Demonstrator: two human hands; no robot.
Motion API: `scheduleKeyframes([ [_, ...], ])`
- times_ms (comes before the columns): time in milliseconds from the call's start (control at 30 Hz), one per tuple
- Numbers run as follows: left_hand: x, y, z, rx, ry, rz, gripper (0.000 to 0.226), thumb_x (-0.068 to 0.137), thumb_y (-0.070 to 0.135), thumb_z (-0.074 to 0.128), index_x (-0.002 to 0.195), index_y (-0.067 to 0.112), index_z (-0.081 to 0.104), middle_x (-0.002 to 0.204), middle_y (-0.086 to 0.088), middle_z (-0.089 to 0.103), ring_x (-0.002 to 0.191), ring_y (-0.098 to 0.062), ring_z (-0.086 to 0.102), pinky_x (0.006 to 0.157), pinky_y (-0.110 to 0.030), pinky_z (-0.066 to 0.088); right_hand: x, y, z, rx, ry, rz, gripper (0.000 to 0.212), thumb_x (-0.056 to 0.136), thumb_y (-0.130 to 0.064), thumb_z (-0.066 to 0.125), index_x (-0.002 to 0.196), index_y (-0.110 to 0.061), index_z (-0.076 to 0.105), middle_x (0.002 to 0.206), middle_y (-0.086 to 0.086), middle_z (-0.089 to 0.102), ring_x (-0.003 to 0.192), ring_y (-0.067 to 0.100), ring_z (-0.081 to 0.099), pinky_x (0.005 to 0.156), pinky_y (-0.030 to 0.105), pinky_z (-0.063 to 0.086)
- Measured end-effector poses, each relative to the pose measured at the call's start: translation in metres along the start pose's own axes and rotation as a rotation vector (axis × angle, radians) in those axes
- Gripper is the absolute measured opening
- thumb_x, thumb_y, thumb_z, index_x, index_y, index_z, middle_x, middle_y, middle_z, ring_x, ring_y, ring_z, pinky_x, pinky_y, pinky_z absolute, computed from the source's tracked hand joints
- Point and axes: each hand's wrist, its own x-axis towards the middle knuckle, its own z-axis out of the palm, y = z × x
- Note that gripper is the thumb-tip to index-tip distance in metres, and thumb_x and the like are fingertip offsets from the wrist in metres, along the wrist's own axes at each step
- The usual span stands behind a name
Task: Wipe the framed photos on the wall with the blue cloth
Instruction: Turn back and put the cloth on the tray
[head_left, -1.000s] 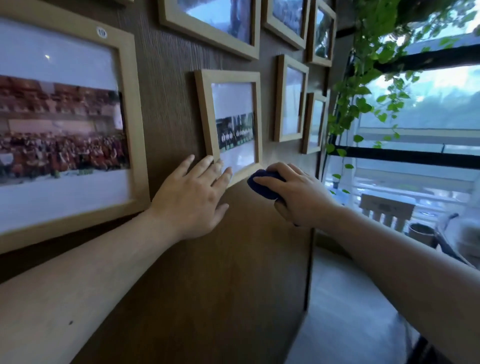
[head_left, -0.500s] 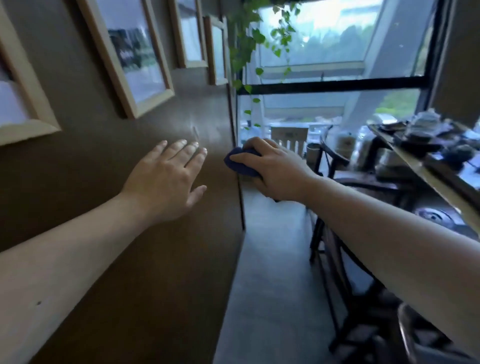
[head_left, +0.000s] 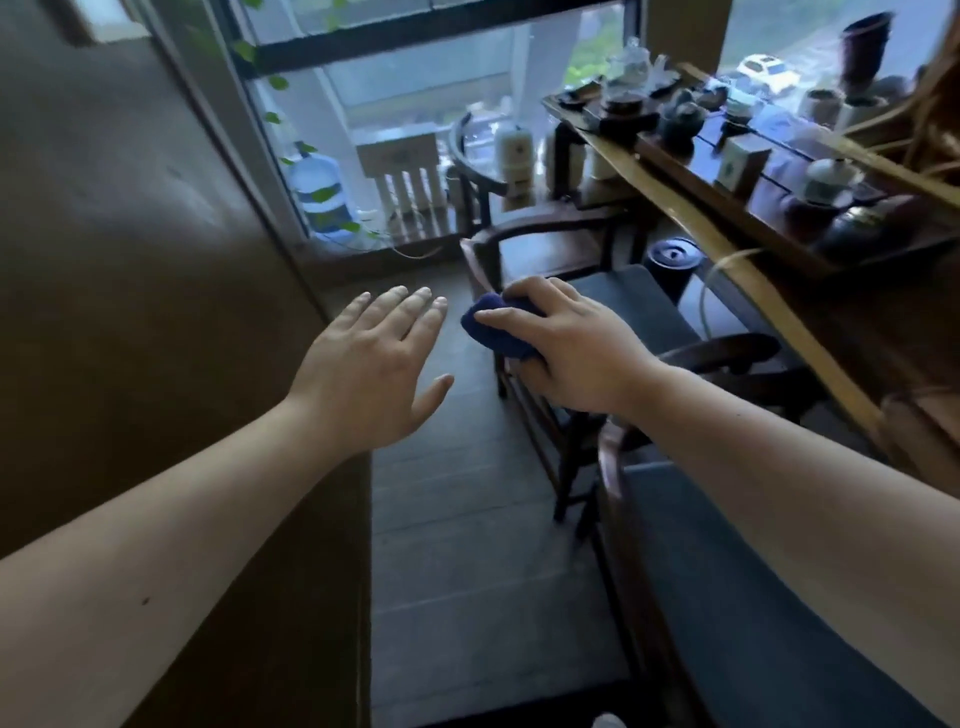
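My right hand (head_left: 566, 348) is closed around the bunched blue cloth (head_left: 493, 327), held in the air over the floor and a chair, away from the wall. My left hand (head_left: 374, 364) hangs beside it, flat with fingers spread and nothing in it. The brown wall panel (head_left: 130, 249) fills the left side. Only the corner of one framed photo (head_left: 104, 21) shows at the top left edge; the other frames are out of view.
Two dark wooden chairs with blue cushions (head_left: 623, 312) stand on the right. A long wooden table (head_left: 691, 208) holds tea ware, jars and a small box. A water jug (head_left: 317, 192) and trailing plant leaves sit by the window. A grey floor strip (head_left: 467, 519) runs between wall and chairs.
The view has swung right and down, off the framed photos. Both hands have come away from the wall, and the right still holds the cloth.
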Motion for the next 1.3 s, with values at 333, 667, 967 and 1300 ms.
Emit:
scheduleKeyframes([
  [333, 0.1, 0.183, 0.026, -0.171, -0.036, 0.29, 0.074, 0.091, 0.055, 0.042, 0.149, 0.012, 0.027, 0.156, -0.009, 0.033, 0.145, -0.027, 0.027, 0.12, -0.043, 0.019, -0.181, 0.108, -0.032, -0.031, 0.004, 0.397, 0.056, 0.072, -0.007, 0.061, 0.128, -0.013, 0.056, 0.123, 0.017, 0.052, 0.107, 0.037, 0.05, 0.077, 0.047, 0.048],
  [667, 0.142, 0.32, 0.054, -0.266, -0.082, 0.483, 0.073, 0.091, 0.053, 0.043, 0.148, 0.01, 0.031, 0.154, -0.011, 0.038, 0.143, -0.029, 0.03, 0.119, -0.044, 0.021, -0.347, 0.197, -0.045, -0.083, 0.013, 0.759, 0.055, 0.071, -0.01, 0.057, 0.126, -0.013, 0.058, 0.121, 0.017, 0.052, 0.107, 0.038, 0.05, 0.087, 0.046, 0.046],
  [967, 0.156, 0.377, 0.088, -0.266, -0.13, 0.588, 0.073, 0.091, 0.054, 0.042, 0.147, 0.009, 0.031, 0.152, -0.012, 0.04, 0.142, -0.031, 0.033, 0.117, -0.046, 0.025, -0.438, 0.271, -0.029, -0.214, -0.085, 0.971, 0.053, 0.077, -0.01, 0.056, 0.129, -0.017, 0.052, 0.126, 0.016, 0.047, 0.107, 0.038, 0.045, 0.084, 0.051, 0.045],
  [1300, 0.159, 0.385, 0.108, -0.301, -0.171, 0.595, 0.073, 0.09, 0.053, 0.041, 0.148, 0.01, 0.029, 0.152, -0.013, 0.04, 0.142, -0.032, 0.033, 0.117, -0.048, 0.027, -0.474, 0.295, -0.002, -0.268, -0.314, 1.013, 0.058, 0.086, -0.029, 0.05, 0.142, -0.022, 0.035, 0.151, 0.015, 0.027, 0.131, 0.039, 0.026, 0.107, 0.054, 0.021],
])
